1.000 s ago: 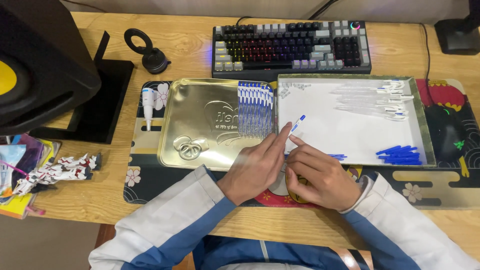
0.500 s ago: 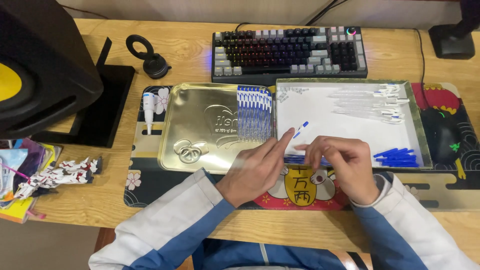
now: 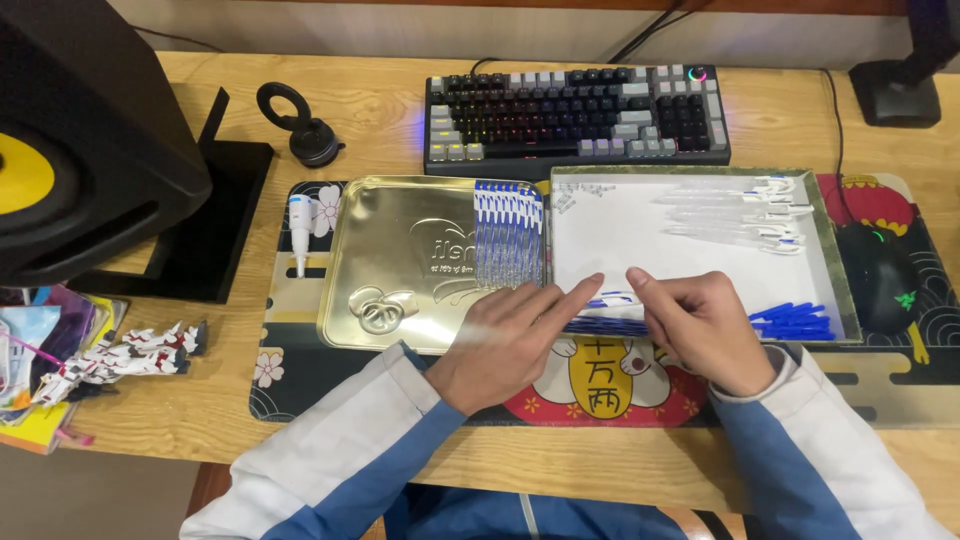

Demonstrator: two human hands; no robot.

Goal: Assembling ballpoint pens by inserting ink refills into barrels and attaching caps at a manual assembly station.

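Note:
My left hand [image 3: 505, 340] and my right hand [image 3: 705, 325] meet over the front edge of a white-lined tray [image 3: 620, 230]. Together they pinch a thin white and blue pen [image 3: 612, 298], which lies nearly flat between their fingertips. Just beneath it lies a bunch of blue refills [image 3: 598, 325]. To the left, a row of finished blue and white pens [image 3: 508, 235] rests on the right side of a gold tin lid [image 3: 400, 260]. Clear pen barrels [image 3: 730, 215] lie at the tray's back right, and blue pen parts [image 3: 795, 322] at its front right.
A backlit keyboard [image 3: 580, 115] sits behind the tray and a black mouse [image 3: 885, 275] to its right. A large black speaker [image 3: 80, 150] stands at the left. A small white tube [image 3: 300, 230] lies left of the lid, with a toy figure [image 3: 120, 355] near the desk's left edge.
The pen pointed up and right from my left fingers a second ago; it now lies flat between both hands. My right hand has moved up and right over the tray's front edge.

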